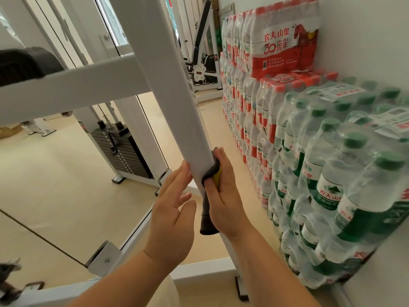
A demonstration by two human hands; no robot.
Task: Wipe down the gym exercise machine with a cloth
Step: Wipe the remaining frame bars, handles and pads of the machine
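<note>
Here my right hand (223,191) clamps the grey-and-yellow cloth (213,171) against the near right edge of the slanted white steel post (168,89); my left hand (170,216) lies flat and unclenched on its left face. I'd press evenly, stroking along the post. The post's far side and foot are hidden.

The white upright post (168,85) of the machine is showing smooth painted metal with a soft satin sheen. Pressed against its right edge, a grey cloth (207,209) is looking soft and matt. Right of the post, bottled-water packs (332,162) are gleaming in glossy clear plastic wrap. Behind the post, the weight stack (124,151) is looking dark, matt metal.
</note>
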